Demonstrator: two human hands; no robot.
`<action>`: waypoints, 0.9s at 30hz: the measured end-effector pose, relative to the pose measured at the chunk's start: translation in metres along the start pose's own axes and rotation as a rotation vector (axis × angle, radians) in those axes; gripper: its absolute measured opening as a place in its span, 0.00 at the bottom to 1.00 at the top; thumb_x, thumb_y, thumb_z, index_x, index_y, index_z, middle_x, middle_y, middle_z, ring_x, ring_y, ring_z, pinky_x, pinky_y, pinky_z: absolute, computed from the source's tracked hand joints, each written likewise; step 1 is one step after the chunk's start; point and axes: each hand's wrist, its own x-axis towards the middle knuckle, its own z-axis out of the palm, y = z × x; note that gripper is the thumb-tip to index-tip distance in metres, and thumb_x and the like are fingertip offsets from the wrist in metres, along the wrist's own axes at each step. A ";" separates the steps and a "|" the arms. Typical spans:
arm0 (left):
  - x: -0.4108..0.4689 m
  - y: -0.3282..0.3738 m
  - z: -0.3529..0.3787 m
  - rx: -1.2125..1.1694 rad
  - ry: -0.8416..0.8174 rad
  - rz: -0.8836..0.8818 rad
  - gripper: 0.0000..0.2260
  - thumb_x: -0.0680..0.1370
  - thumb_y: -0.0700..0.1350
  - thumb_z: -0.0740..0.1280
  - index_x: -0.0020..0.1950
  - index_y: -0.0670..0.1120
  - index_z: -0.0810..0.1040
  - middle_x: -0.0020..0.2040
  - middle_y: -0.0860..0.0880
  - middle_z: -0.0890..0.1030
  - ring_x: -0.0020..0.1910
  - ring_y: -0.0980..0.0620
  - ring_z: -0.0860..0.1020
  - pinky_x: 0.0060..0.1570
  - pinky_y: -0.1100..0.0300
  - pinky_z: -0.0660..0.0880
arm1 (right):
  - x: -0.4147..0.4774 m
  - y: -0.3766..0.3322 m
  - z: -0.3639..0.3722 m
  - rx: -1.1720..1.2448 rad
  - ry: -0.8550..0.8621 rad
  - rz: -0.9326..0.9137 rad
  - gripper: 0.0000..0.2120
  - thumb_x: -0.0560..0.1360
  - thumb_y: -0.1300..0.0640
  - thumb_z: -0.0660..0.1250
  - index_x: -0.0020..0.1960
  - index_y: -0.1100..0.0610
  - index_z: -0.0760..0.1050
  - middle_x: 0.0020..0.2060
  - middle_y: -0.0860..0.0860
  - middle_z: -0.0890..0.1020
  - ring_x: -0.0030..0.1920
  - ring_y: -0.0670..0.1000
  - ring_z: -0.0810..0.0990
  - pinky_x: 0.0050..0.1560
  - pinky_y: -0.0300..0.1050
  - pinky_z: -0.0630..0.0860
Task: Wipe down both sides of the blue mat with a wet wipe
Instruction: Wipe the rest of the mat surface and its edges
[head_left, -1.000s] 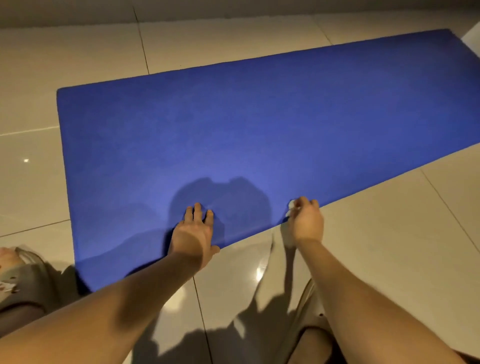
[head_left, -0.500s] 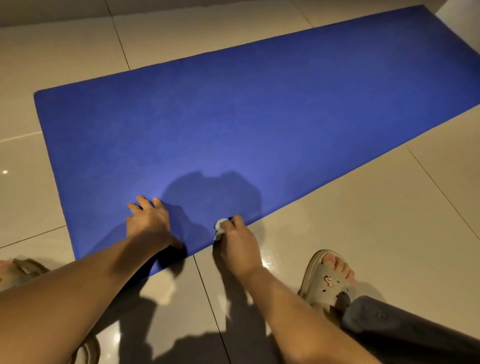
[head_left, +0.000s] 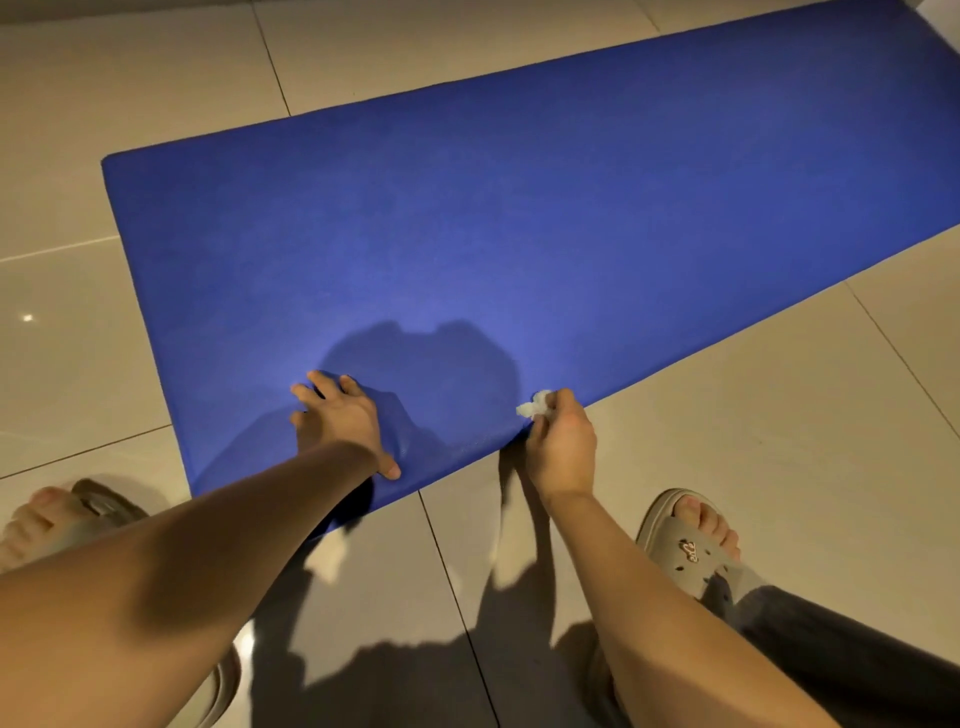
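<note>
Left hand (head_left: 340, 421) fingers spread flat on blue mat (head_left: 519, 234), right hand (head_left: 563, 447) grip pinching crumpled wet wipe (head_left: 535, 406) at mat's near edge

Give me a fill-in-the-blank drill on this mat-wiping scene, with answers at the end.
1. The left hand lies flat, fingers spread, on the ___ mat.
2. The right hand pinches a crumpled white ___ at the mat's near edge.
3. The mat is spread out on a ___ floor.
Missing words: blue; wipe; tiled.
</note>
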 end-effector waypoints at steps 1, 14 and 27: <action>0.000 0.000 0.000 0.002 -0.002 0.004 0.67 0.58 0.69 0.80 0.81 0.39 0.46 0.79 0.34 0.48 0.78 0.29 0.51 0.67 0.44 0.69 | -0.009 -0.002 0.007 0.014 -0.016 -0.028 0.04 0.77 0.62 0.62 0.48 0.54 0.69 0.50 0.53 0.81 0.47 0.57 0.79 0.48 0.48 0.75; 0.000 -0.002 0.001 0.052 -0.005 0.030 0.67 0.60 0.72 0.77 0.81 0.39 0.43 0.79 0.32 0.47 0.77 0.29 0.52 0.70 0.42 0.66 | 0.040 0.007 -0.013 -0.308 0.074 -0.023 0.06 0.80 0.53 0.63 0.51 0.55 0.75 0.52 0.54 0.80 0.44 0.60 0.81 0.42 0.50 0.76; 0.003 0.001 0.000 0.081 -0.029 0.032 0.68 0.61 0.72 0.76 0.81 0.37 0.40 0.78 0.30 0.46 0.77 0.26 0.52 0.68 0.43 0.70 | -0.001 -0.037 0.029 -0.362 -0.172 -0.355 0.15 0.73 0.62 0.66 0.58 0.52 0.76 0.51 0.53 0.80 0.43 0.62 0.81 0.36 0.48 0.70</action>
